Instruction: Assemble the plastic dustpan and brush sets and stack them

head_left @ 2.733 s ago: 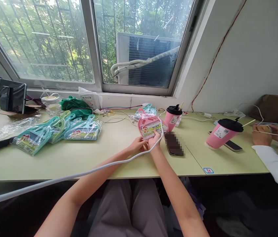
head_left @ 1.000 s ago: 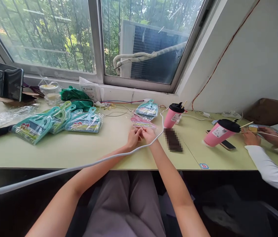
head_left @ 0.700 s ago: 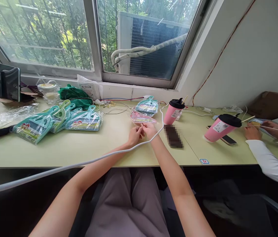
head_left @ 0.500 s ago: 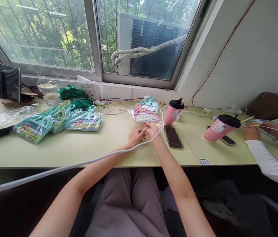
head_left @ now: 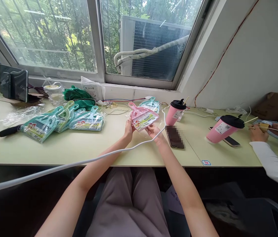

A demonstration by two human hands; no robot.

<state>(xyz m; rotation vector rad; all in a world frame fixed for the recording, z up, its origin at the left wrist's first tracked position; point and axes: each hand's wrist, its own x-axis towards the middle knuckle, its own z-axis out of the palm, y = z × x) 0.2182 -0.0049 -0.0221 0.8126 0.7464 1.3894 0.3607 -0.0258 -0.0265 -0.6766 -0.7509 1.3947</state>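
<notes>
A pink mini dustpan and brush set (head_left: 142, 117) in clear plastic wrap is tilted up towards me, its printed label showing. My left hand (head_left: 129, 129) grips its lower left edge. Along the lower right edge, my right hand (head_left: 153, 130) holds it with thumb and fingers. Behind it on the table lies a turquoise dustpan set (head_left: 151, 104). Several more wrapped turquoise and green dustpan sets (head_left: 87, 121) lie to the left. A white cable (head_left: 99, 158) hangs across the view in front of my forearms.
Right of my hands stand a pink cup (head_left: 174, 113) and a phone (head_left: 175, 136). A second pink cup (head_left: 222, 129) leans further right, near a co-worker's hand (head_left: 258, 132). On the left are a black-handled tool (head_left: 8, 130), a tablet (head_left: 13, 82) and a green bag (head_left: 78, 95).
My hands have moved apart, the left one to the dustpan set's left edge. The pink set is now raised and tilted, with its label turned towards me.
</notes>
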